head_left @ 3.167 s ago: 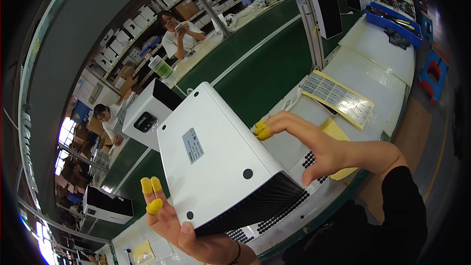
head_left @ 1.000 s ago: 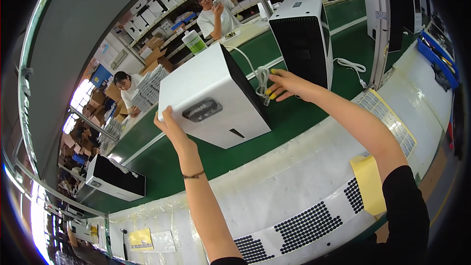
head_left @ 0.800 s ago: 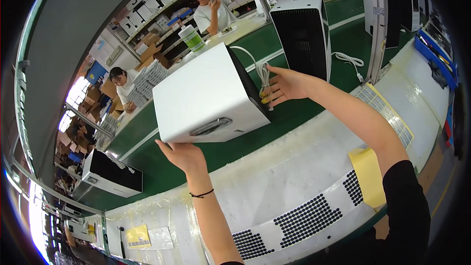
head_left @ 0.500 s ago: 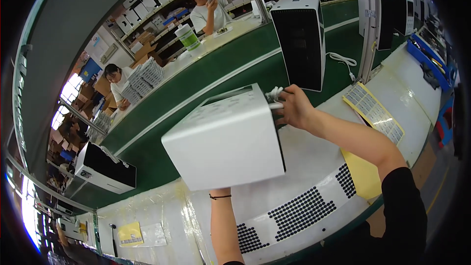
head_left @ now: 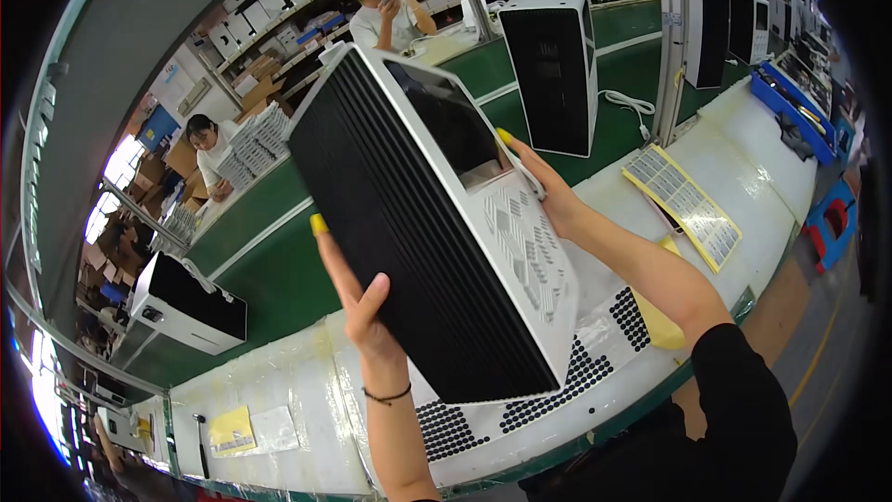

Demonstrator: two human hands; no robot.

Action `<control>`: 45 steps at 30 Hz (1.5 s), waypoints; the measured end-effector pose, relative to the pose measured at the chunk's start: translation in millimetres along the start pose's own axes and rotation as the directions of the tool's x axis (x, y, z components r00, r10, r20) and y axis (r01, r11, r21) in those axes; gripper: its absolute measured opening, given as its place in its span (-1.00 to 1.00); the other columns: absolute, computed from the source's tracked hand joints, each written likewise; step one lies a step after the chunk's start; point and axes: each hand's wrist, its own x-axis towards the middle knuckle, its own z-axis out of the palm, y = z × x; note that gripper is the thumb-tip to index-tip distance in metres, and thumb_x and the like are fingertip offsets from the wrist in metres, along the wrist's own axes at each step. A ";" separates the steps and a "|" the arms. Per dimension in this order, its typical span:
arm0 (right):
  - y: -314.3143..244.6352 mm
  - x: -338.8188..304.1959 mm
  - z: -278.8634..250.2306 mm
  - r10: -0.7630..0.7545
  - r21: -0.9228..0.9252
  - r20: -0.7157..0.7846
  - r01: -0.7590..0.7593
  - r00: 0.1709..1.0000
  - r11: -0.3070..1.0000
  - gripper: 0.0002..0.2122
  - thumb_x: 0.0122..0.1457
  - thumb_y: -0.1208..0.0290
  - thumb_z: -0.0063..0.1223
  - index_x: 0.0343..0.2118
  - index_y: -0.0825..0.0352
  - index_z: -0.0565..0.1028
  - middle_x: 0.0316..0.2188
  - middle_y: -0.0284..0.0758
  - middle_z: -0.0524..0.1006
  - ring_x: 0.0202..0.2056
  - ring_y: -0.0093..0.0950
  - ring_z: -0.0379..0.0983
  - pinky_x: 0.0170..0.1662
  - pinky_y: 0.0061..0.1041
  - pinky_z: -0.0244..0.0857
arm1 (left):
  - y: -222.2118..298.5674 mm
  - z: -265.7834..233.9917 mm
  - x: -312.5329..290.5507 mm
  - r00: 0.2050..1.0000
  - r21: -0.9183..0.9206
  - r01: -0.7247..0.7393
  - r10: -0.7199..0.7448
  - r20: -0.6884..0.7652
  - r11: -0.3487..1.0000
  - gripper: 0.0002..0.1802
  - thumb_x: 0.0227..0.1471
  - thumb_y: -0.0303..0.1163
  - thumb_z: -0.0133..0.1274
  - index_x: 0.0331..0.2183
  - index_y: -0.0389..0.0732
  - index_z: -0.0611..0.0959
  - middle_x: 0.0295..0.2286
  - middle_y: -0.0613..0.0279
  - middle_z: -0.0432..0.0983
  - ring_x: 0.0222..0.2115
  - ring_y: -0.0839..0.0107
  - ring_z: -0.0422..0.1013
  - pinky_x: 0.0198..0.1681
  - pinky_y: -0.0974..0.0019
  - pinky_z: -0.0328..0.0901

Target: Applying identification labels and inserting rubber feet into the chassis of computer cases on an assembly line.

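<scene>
Both hands are gripping now: the left hand [head_left: 370,316] is bracing the lower-left side of a boxy unit [head_left: 409,214], half open, thumb lying on the black ribbed face and a yellow-capped finger stretching along the edge. The right hand [head_left: 548,191] is cupping the opposite white side, one yellow-tipped finger reaching towards eleven o'clock, though its thumb is tucked out of sight and how tightly it is closing is hard to tell!

The boxy unit is sitting mid-view between the two, leaning with its top towards eleven o'clock, showing a dark window and a patterned white panel. Beneath its lower end, at five o'clock, a sheet of black dots [head_left: 567,386] is lying on the white bench [head_left: 325,409]. Out towards four, a yellow sheet [head_left: 658,323] is peeking past the right forearm; at three, a label sheet [head_left: 685,204] is resting on the bench. Up at one o'clock, a second unit [head_left: 548,79] is standing upright on the green belt [head_left: 269,256], a white cord [head_left: 630,102] coiling beside it. Over at two, a blue tray [head_left: 779,114] is holding tools, while at eight a third unit [head_left: 190,309] is lying on the green belt
</scene>
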 end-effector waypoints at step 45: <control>-67.0 -234.2 -129.4 -0.255 -0.540 -0.346 0.031 0.903 0.841 -0.52 0.18 0.48 0.02 0.14 0.27 0.13 -0.16 -0.31 0.46 -0.35 -0.60 0.47 -0.42 -0.65 0.38 | -137.5 214.4 -157.4 0.759 -0.079 0.610 -0.553 0.343 0.789 -0.25 0.08 -0.33 0.12 0.14 -0.38 0.09 0.12 0.01 0.10 0.10 0.28 0.16 0.16 0.26 0.06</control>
